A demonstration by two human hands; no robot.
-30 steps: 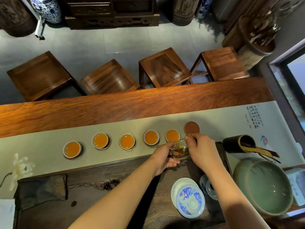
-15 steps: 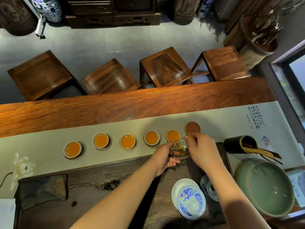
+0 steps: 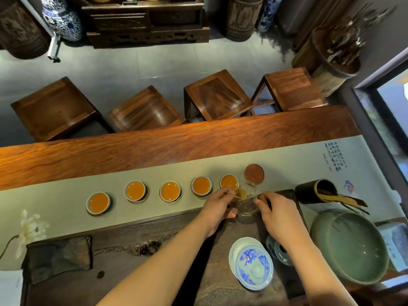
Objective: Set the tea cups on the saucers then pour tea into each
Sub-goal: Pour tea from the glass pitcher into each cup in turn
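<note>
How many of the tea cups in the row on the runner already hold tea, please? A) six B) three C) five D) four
C: five tea cups sit in a row on the pale runner, each filled with orange tea, while the brown saucer at the right end of the row has no cup on it.

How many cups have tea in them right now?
5. The small white tea cups filled with amber tea stand in a row on the pale green table runner: far left, next, middle, fourth, and rightmost beside the hands. None seem hidden.
</note>
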